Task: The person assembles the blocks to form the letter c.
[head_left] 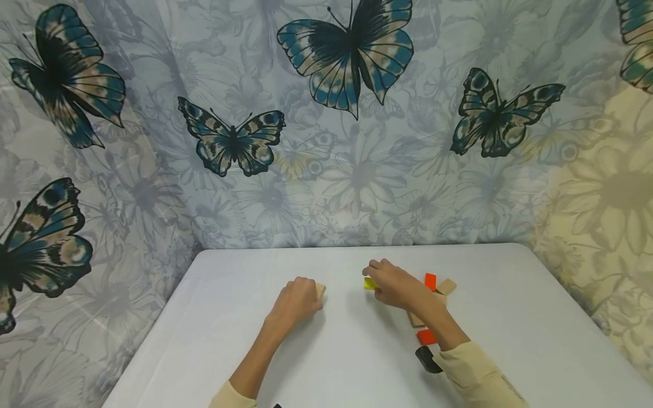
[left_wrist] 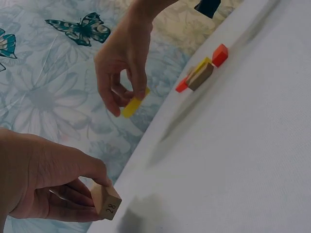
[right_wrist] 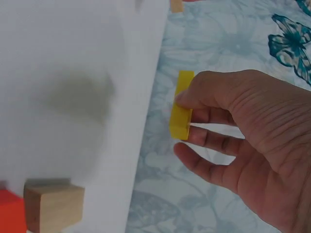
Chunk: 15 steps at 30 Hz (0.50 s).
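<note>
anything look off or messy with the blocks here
Nothing stands out as damaged or spilled. The left hand grips a plain wooden block marked 28, the right hand pinches a yellow block above the white table, and the other blocks lie in a loose, unaligned cluster.

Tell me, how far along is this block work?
Early, by the look of it. Nothing looks built yet. In hand: the left hand grips a wooden block marked 28, and the right hand pinches a yellow block above the table. Left: orange blocks and plain ones sit loose beside the right arm.
</note>
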Each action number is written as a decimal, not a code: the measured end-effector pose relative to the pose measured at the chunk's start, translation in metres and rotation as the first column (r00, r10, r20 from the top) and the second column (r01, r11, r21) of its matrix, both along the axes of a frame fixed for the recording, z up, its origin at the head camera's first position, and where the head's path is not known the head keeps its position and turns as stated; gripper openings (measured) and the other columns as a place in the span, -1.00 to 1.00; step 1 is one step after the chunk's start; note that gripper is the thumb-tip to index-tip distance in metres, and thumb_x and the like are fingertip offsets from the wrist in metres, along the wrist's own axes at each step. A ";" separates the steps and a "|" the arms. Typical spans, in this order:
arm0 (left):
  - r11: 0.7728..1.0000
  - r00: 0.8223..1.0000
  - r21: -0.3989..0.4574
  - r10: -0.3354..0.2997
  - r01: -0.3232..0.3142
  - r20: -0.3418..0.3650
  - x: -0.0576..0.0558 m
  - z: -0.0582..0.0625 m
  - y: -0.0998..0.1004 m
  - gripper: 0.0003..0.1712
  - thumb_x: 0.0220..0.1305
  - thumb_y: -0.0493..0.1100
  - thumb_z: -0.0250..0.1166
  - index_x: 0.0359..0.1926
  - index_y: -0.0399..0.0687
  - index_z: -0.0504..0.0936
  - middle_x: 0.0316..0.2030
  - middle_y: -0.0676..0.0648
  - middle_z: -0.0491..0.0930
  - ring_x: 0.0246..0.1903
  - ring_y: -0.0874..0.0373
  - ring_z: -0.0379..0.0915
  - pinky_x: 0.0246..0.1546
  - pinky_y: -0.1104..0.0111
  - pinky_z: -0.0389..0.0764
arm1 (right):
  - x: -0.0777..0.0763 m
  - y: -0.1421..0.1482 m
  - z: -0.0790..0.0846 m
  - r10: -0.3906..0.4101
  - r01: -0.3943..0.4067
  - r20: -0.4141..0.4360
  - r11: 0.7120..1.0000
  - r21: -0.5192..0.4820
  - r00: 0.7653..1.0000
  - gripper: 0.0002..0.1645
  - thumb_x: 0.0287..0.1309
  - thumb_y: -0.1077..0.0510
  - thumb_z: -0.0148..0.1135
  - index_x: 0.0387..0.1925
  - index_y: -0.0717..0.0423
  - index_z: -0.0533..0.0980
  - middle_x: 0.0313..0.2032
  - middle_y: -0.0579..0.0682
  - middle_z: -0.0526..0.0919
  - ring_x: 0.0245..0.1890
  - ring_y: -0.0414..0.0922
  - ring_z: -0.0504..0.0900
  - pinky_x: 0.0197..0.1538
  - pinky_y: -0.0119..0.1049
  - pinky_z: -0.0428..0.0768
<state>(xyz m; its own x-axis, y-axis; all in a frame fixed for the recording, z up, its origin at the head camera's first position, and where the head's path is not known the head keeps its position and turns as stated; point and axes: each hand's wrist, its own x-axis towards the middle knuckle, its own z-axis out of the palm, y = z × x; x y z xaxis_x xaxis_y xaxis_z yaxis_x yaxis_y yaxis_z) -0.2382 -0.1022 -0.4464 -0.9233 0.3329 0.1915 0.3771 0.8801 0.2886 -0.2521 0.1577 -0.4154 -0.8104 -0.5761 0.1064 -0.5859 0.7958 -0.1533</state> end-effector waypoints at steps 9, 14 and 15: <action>1.000 0.999 -0.018 0.017 -0.017 0.028 0.002 -0.003 0.004 -0.63 0.12 -0.27 0.40 -0.68 -0.06 0.41 -0.70 0.07 0.35 -0.69 0.26 0.19 -0.70 0.53 0.23 | -0.017 -0.030 0.002 0.044 -0.044 0.000 0.999 0.026 0.999 -0.66 0.10 0.40 0.47 -0.05 0.15 0.71 -0.17 0.00 0.68 -0.12 -0.02 0.61 0.02 -0.07 0.74; 1.000 0.999 -0.006 0.008 -0.008 0.046 0.004 -0.006 0.006 -0.65 0.22 -0.21 0.43 -0.62 -0.09 0.46 -0.66 0.05 0.36 -0.68 0.27 0.20 -0.69 0.54 0.23 | -0.026 -0.044 -0.005 0.080 -0.078 -0.040 0.996 0.039 0.996 -0.69 0.09 0.43 0.45 -0.13 0.11 0.74 -0.23 -0.03 0.69 -0.17 -0.05 0.63 -0.11 -0.11 0.67; 1.000 0.999 -0.005 0.005 -0.005 0.047 0.004 -0.007 0.006 -0.64 0.24 -0.21 0.42 -0.61 -0.09 0.46 -0.66 0.05 0.35 -0.69 0.27 0.19 -0.69 0.55 0.23 | -0.027 -0.046 -0.006 0.083 -0.082 -0.045 0.996 0.042 0.996 -0.69 0.09 0.43 0.45 -0.14 0.10 0.74 -0.24 -0.04 0.70 -0.17 -0.05 0.64 -0.13 -0.12 0.66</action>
